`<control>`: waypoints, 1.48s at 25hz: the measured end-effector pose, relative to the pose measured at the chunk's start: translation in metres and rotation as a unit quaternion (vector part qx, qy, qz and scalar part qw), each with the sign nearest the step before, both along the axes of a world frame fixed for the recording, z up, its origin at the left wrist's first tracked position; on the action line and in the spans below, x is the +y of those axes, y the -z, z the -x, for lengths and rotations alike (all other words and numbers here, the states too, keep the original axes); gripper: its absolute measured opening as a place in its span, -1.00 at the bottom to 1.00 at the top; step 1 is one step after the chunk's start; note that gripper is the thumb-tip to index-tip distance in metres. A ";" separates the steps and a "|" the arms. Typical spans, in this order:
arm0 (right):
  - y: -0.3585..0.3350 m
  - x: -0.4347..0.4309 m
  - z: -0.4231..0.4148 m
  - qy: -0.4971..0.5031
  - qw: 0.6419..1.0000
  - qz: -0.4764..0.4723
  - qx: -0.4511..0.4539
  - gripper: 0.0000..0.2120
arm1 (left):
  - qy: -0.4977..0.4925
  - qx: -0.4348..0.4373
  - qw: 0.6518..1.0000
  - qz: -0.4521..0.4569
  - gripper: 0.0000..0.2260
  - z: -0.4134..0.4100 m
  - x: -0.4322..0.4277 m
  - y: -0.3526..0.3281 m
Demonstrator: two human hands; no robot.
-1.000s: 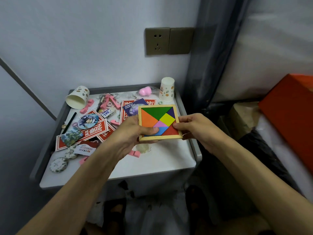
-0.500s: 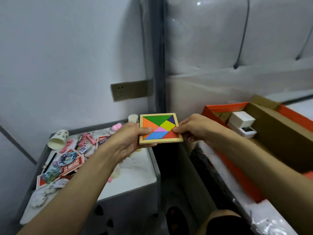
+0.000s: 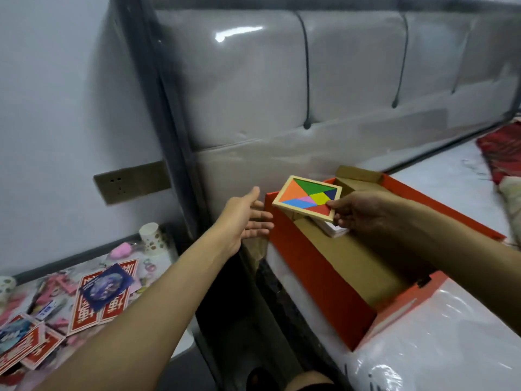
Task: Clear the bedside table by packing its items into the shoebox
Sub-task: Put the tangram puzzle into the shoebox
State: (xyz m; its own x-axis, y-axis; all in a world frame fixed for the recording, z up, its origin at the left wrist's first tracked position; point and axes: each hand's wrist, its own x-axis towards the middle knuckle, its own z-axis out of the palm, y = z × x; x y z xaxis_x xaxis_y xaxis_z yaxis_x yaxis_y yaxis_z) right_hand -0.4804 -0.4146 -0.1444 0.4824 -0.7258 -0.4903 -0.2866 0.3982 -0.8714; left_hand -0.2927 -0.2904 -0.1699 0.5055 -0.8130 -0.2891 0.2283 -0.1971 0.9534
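Pinches the square, wood-framed tangram (image 3: 307, 198) at one corner with the right hand (image 3: 363, 213), tilted above the far end of the orange cardboard shoebox (image 3: 310, 272). Holds the left hand (image 3: 242, 218) flat, fingers straight, just beside the box wall.

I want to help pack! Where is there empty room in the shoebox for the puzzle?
The brown floor of the shoebox is free, from the white box at the far end to the near orange wall. The far end is taken: the white box lies there, below the puzzle the right hand holds. The bedside table is crowded.
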 end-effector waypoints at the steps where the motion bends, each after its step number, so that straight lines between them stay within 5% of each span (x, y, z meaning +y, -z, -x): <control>1: 0.009 -0.012 0.006 0.015 1.000 -0.007 0.013 -0.81 | -0.006 -0.023 1.000 -0.016 -0.74 0.002 -0.013 0.010; 6: 0.063 -0.054 0.011 0.044 0.994 -0.050 0.082 -0.84 | -0.012 -0.113 0.991 -0.064 -0.81 0.008 -0.065 0.058; 13: 0.120 -0.054 -0.019 0.028 0.980 -0.152 0.124 -0.92 | -0.033 -0.221 0.971 -0.080 -0.60 0.005 -0.090 0.079; 24: 0.142 -0.065 -0.049 0.019 0.976 -0.118 0.182 -0.70 | -0.023 -0.210 0.975 -0.073 -0.58 0.000 -0.087 0.088; 37: 0.124 -0.066 -0.044 -0.007 0.976 -0.037 0.216 -0.83 | 0.002 -0.150 0.986 -0.065 -0.56 0.002 -0.076 0.079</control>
State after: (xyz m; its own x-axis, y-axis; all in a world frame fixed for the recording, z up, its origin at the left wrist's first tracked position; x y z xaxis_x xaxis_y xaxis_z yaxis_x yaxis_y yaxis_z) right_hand -0.4368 -0.4806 -0.2685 0.2277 -0.6760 -0.7009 -0.6267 0.4491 -0.6368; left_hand -0.2948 -0.3662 -0.2486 0.5814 -0.7808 -0.2288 -0.0620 -0.3228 0.9444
